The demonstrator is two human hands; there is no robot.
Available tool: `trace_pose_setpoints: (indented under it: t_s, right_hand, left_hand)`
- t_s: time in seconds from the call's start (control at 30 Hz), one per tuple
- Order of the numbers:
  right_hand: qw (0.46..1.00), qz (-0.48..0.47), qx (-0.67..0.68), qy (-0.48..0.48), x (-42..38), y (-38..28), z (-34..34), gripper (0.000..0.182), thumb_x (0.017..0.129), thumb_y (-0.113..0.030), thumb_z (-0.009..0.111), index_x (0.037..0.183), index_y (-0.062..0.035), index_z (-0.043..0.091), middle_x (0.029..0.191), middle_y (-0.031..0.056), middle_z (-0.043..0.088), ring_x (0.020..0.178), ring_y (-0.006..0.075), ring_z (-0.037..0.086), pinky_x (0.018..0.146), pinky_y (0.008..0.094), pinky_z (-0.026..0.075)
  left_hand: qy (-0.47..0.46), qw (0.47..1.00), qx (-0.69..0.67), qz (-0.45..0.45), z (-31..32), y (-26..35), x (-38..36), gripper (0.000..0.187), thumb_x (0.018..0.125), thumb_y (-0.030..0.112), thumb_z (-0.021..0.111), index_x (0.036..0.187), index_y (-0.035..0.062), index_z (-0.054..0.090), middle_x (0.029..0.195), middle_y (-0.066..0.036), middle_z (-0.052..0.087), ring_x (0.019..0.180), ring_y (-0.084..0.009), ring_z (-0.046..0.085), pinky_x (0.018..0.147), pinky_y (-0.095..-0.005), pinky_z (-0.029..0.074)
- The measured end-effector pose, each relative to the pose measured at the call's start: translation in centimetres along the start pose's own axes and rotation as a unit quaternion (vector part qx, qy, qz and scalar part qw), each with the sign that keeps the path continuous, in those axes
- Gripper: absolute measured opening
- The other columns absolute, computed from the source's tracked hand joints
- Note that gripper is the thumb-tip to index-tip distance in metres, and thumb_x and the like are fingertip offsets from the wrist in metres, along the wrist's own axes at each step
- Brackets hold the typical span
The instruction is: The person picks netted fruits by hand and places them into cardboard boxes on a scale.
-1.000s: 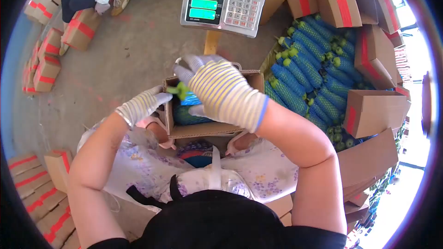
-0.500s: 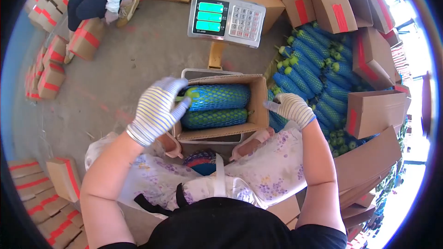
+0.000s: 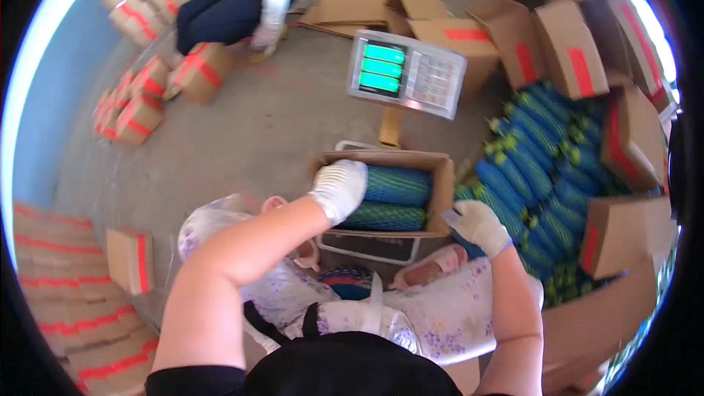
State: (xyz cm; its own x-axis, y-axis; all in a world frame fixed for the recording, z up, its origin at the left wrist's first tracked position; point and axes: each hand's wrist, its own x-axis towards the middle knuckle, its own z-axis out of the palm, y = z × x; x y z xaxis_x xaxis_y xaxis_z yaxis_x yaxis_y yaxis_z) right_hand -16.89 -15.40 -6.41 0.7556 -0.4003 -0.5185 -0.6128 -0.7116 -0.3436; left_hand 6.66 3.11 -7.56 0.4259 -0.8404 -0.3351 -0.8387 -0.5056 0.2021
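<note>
An open cardboard box [image 3: 442,189] stands on the platform of a digital scale [image 3: 407,73]. Two long green vegetables in blue mesh sleeves lie side by side inside it, the upper one [image 3: 400,185] and the lower one [image 3: 389,218]. My left hand [image 3: 341,189], in a striped white glove, is closed over their left ends within the box; its fingertips are hidden. Beside the box's right wall is my right hand [image 3: 480,227], also gloved, with its thumb held away from the bent fingers and nothing visible in it.
Many mesh-sleeved vegetables [image 3: 539,169] are piled at the right, bordered by open cartons [image 3: 572,48]. Taped boxes [image 3: 81,286] are stacked at the lower left. A person [image 3: 227,11] crouches at the upper left by a taped carton [image 3: 202,73].
My left hand has moved in over the box's left end and closed. My right hand stays by the right wall. The view has shifted, so the scene sits lower and further right.
</note>
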Motion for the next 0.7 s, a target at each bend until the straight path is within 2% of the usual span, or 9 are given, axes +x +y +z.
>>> trace_pose_setpoints:
  t_s: [0.13, 0.23, 0.3, 0.37, 0.4, 0.47, 0.57, 0.6, 0.7]
  right_hand:
    - [0.998, 0.014, -0.06, 0.025, -0.1, -1.0, 0.2, 0.048, 0.09, -0.046, 0.056, 0.089, 0.0003, 0.07, 0.094, 0.0263, 0.068, 0.093, 0.0411, 0.065, 0.084, 0.0484, 0.05]
    - [0.997, 0.018, -0.069, 0.039, 0.9, -0.3, 0.9, 0.049, 0.089, -0.045, 0.058, 0.089, 0.002, 0.071, 0.089, 0.0276, 0.067, 0.089, 0.0419, 0.066, 0.082, 0.0485, 0.05]
    - [0.995, 0.018, -0.095, 0.025, 1.5, -0.1, 0.7, 0.053, 0.09, -0.049, 0.055, 0.091, 0.0019, 0.07, 0.094, 0.0261, 0.068, 0.094, 0.0405, 0.066, 0.085, 0.047, 0.05]
    - [0.99, 0.026, -0.137, -0.009, 2.1, 0.0, 0.7, 0.054, 0.09, -0.049, 0.054, 0.092, 0.0023, 0.07, 0.095, 0.0265, 0.068, 0.094, 0.0404, 0.066, 0.086, 0.0465, 0.05]
    - [0.989, 0.031, -0.145, -0.017, 1.9, -0.3, 0.4, 0.054, 0.09, -0.049, 0.054, 0.093, 0.0018, 0.071, 0.096, 0.0269, 0.068, 0.095, 0.0404, 0.066, 0.086, 0.0464, 0.05]
    - [0.992, 0.027, -0.124, 0.004, 2.0, 0.1, 0.8, 0.053, 0.09, -0.048, 0.054, 0.093, 0.0017, 0.071, 0.096, 0.0269, 0.068, 0.094, 0.0405, 0.066, 0.086, 0.0467, 0.05]
    - [0.994, 0.027, -0.1, 0.038, 2.2, 0.4, 1.0, 0.05, 0.091, -0.046, 0.053, 0.093, 0.0014, 0.071, 0.095, 0.0266, 0.068, 0.094, 0.0407, 0.066, 0.086, 0.0474, 0.05]
    - [0.994, 0.026, -0.099, 0.045, 2.4, 0.4, 1.0, 0.049, 0.091, -0.044, 0.052, 0.093, 0.0013, 0.071, 0.095, 0.0263, 0.068, 0.094, 0.0407, 0.066, 0.086, 0.0477, 0.05]
    - [0.988, 0.025, -0.146, 0.043, 2.4, 0.5, 1.1, 0.048, 0.091, -0.043, 0.052, 0.093, 0.0009, 0.071, 0.094, 0.0259, 0.068, 0.093, 0.0403, 0.066, 0.085, 0.0477, 0.05]
  left_hand:
    - [0.048, 0.996, -0.045, -0.057, 3.9, -2.0, 1.1, 0.037, 0.1, 0.02, 0.033, 0.112, -0.002, 0.061, 0.11, -0.025, 0.066, 0.098, -0.0398, 0.067, 0.086, -0.0478, 0.053]
    - [0.027, 0.988, -0.115, -0.103, 4.6, -2.1, 1.6, 0.038, 0.101, 0.019, 0.032, 0.116, -0.0013, 0.061, 0.112, -0.026, 0.066, 0.105, -0.0374, 0.065, 0.091, -0.0466, 0.051]
    - [0.004, 0.995, -0.067, -0.076, 3.2, -1.4, 0.0, 0.038, 0.1, 0.02, 0.034, 0.118, -0.0006, 0.06, 0.108, -0.024, 0.068, 0.097, -0.0372, 0.068, 0.084, -0.0478, 0.053]
    - [0.069, 0.989, -0.053, -0.12, 7.3, -1.1, 1.0, 0.037, 0.1, 0.021, 0.036, 0.117, -0.0008, 0.061, 0.106, -0.025, 0.068, 0.091, -0.0372, 0.069, 0.078, -0.0492, 0.054]
    - [0.072, 0.988, -0.055, -0.125, 5.7, -0.7, 0.1, 0.037, 0.1, 0.021, 0.036, 0.117, -0.0008, 0.061, 0.106, -0.025, 0.068, 0.091, -0.0372, 0.069, 0.078, -0.0492, 0.054]
    - [-0.021, 0.998, 0.02, -0.062, 2.8, 0.3, -1.8, 0.038, 0.1, 0.021, 0.036, 0.118, -0.0021, 0.06, 0.101, -0.025, 0.069, 0.087, -0.0371, 0.07, 0.074, -0.0497, 0.055]
    - [0.069, 0.982, -0.1, -0.146, 4.3, 0.5, -0.9, 0.037, 0.099, 0.019, 0.038, 0.117, -0.0042, 0.061, 0.098, -0.024, 0.07, 0.085, -0.0377, 0.07, 0.074, -0.0495, 0.055]
    - [0.059, 0.978, -0.099, -0.175, 3.6, 1.2, -1.0, 0.034, 0.098, 0.016, 0.04, 0.114, -0.0053, 0.061, 0.097, -0.024, 0.071, 0.085, -0.0381, 0.07, 0.075, -0.0489, 0.055]
    - [0.019, 0.992, -0.017, -0.124, 3.7, 1.2, -0.2, 0.031, 0.096, 0.015, 0.046, 0.113, -0.0062, 0.062, 0.099, -0.025, 0.07, 0.086, -0.038, 0.07, 0.075, -0.0481, 0.056]
